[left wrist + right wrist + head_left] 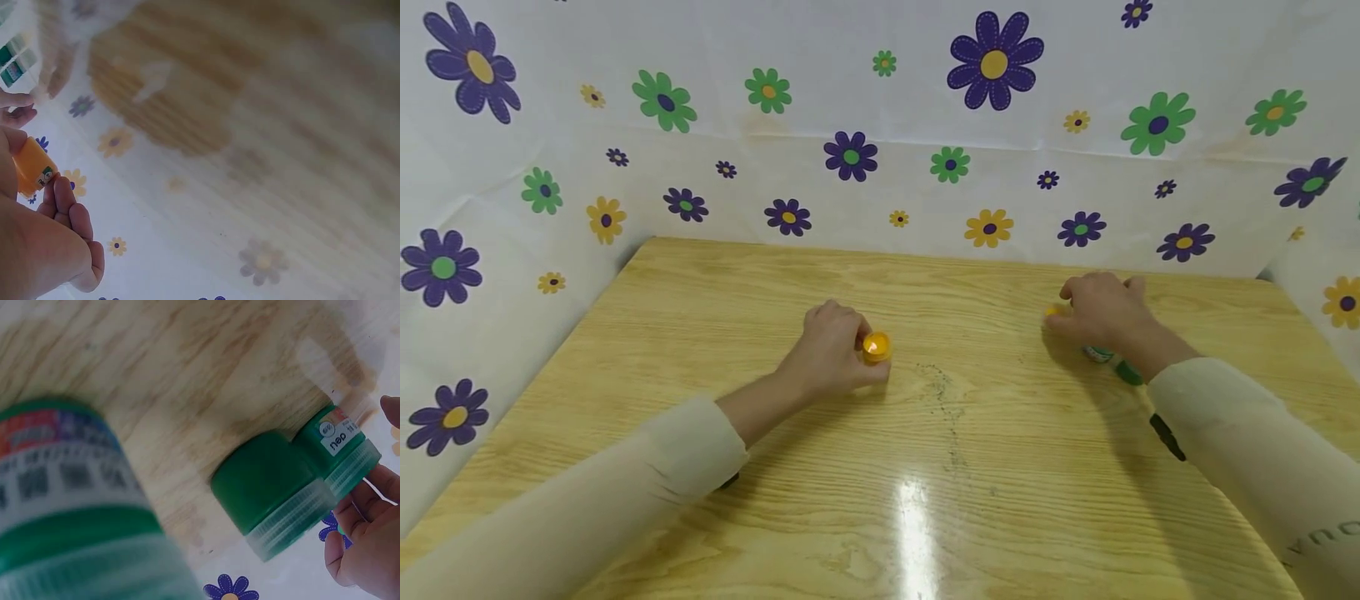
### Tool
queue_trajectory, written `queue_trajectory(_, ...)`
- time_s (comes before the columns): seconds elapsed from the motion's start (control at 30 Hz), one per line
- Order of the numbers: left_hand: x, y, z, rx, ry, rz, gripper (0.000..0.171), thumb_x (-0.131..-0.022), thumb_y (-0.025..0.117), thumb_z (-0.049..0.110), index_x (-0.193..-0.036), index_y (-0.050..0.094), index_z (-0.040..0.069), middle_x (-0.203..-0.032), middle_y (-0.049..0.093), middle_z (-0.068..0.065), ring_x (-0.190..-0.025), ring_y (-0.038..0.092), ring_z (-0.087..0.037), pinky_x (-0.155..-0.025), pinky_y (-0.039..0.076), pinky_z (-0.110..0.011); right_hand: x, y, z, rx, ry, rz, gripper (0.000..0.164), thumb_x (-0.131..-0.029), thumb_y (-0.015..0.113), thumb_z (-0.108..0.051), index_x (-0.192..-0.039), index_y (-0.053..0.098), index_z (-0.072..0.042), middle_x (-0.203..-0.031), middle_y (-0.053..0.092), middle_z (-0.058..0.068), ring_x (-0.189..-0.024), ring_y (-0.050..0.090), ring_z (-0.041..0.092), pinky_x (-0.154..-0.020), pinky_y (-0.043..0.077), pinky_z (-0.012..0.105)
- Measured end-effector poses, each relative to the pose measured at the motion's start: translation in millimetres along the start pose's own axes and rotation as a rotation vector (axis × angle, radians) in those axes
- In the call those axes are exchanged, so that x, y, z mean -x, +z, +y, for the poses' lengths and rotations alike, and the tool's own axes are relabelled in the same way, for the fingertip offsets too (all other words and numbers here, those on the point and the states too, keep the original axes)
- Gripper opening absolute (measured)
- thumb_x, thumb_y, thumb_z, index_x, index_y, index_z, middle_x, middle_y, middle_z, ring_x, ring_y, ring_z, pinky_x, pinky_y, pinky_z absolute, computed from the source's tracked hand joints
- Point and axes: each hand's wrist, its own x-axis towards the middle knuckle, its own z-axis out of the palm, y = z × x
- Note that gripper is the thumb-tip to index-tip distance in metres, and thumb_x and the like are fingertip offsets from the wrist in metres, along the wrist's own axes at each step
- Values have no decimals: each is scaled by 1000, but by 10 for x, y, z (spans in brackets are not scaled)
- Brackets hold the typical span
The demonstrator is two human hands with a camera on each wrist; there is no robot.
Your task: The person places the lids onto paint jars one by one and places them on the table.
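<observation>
My left hand (829, 348) grips a small orange jar (877, 347) with a clear lid, between thumb and fingers, above the middle of the table. In the left wrist view, a small label shows on this orange jar (34, 164). Farther right, my right hand (1101, 308) has its thumb and fingers about a second orange jar (1052, 312), mostly hidden by the fingers. Green jars with clear ribbed lids stand under the right wrist: a near one (69, 487), a middle one (269, 487) and a far labelled one (334, 440) beside the fingers.
The wood-grain table (775, 275) has dark specks (943, 400) near its middle. A white flowered sheet (910, 108) rises behind and at both sides. A dark strap (1167, 437) shows under the right sleeve.
</observation>
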Motion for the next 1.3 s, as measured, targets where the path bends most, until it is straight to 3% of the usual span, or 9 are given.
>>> queue_trajectory(0.17,67,-8,33,25,7,21,29,-72,75,29,-84,69,3,-80,64,-2,-85,51,-23,-99,36,-52,-34,49,-9,12,9,-12,61,-90,58,-46,-129,59,1,-125,64,23,-111,55,41,-91,26,64)
queue_trajectory(0.43,110,17,155,80,44,17,24,-70,76,29,-76,67,8,-73,62,-1,-78,49,-20,-84,37,-44,-30,89,-25,10,4,22,54,-89,56,-40,-123,63,3,-117,66,21,-103,56,38,-89,27,62)
queue_trajectory(0.87,95,86,348,131,73,-14,26,-70,77,30,-81,67,8,-75,62,3,-77,47,-18,-90,36,-44,115,147,-207,-66,-22,123,46,-86,57,-31,-120,65,-1,-125,62,21,-120,48,41,-99,20,65)
queue_trajectory(1.3,30,179,502,147,70,-49,26,-71,78,30,-82,66,9,-77,59,4,-80,46,-18,-97,33,-47,360,281,-458,-104,-106,228,38,-89,60,-33,-114,68,-5,-117,66,15,-119,52,38,-97,23,61)
